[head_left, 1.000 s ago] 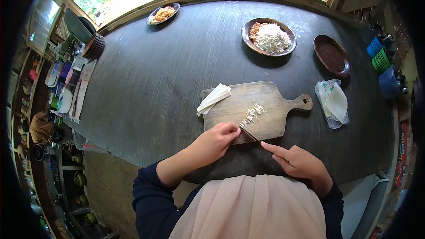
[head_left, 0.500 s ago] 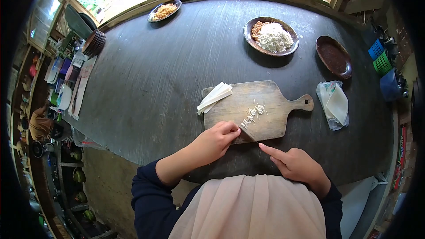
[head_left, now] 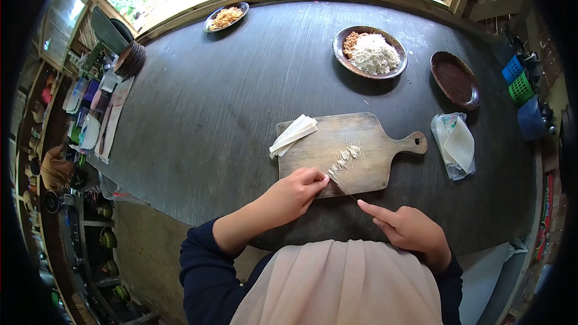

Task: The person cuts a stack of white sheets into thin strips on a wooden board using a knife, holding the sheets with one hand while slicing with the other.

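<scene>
A wooden cutting board [head_left: 367, 171] with a handle lies on the dark table. My left hand [head_left: 300, 191] is closed at its near left edge, fingertips pressed together beside the blade; what they hold is too small to make out. My right hand [head_left: 412, 229] grips a knife [head_left: 345, 191], index finger stretched along it, the thin blade reaching over the board's near edge toward my left fingertips. Thin white slivers [head_left: 344, 157] lie in a short diagonal row on the board. A stack of white strips [head_left: 293, 135] rests across its far left corner.
Beyond the board stands a plate [head_left: 401, 67] heaped with white shreds and orange-brown food. An oval brown dish [head_left: 475, 100] and a plastic packet with white sheets [head_left: 457, 144] lie right. Another food plate [head_left: 245, 9] sits far back; stacked brown dishes [head_left: 130, 60] stand left.
My right hand has shifted slightly right and toward me with the knife, and more of the blade shows. My left hand stays at nearly the same spot on the board.
</scene>
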The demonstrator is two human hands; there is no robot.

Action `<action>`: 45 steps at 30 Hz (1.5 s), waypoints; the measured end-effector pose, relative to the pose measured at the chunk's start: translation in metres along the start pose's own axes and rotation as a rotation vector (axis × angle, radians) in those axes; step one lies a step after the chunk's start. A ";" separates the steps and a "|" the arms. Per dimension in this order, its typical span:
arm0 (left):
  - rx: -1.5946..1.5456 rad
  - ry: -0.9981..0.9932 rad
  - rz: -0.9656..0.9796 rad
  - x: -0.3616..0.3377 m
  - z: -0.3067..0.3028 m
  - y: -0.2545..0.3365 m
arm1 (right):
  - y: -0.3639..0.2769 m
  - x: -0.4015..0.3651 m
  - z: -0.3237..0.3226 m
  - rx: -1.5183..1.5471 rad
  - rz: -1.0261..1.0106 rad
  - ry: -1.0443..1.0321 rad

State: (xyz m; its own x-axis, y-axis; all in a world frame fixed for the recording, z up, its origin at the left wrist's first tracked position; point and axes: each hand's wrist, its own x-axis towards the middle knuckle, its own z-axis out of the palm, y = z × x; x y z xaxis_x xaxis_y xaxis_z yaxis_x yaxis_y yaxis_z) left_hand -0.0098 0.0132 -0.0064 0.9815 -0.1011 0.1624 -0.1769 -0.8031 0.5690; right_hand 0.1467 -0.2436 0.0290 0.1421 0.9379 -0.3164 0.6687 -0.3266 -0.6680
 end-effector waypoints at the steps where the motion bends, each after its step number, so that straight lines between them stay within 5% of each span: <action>1: 0.003 0.000 0.000 0.000 0.000 0.000 | 0.000 0.001 0.001 -0.003 0.000 0.017; 8: -0.029 0.011 0.024 0.000 0.000 -0.004 | 0.001 0.008 0.009 0.049 -0.009 0.180; 45: -0.014 0.036 0.026 0.000 0.002 -0.003 | 0.000 0.008 0.005 0.082 0.001 0.068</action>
State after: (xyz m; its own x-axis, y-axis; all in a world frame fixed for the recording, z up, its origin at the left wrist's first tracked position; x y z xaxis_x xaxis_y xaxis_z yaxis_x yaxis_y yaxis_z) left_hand -0.0087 0.0146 -0.0101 0.9734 -0.1010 0.2059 -0.2039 -0.7919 0.5756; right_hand 0.1438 -0.2366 0.0231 0.1936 0.9425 -0.2724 0.6069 -0.3332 -0.7216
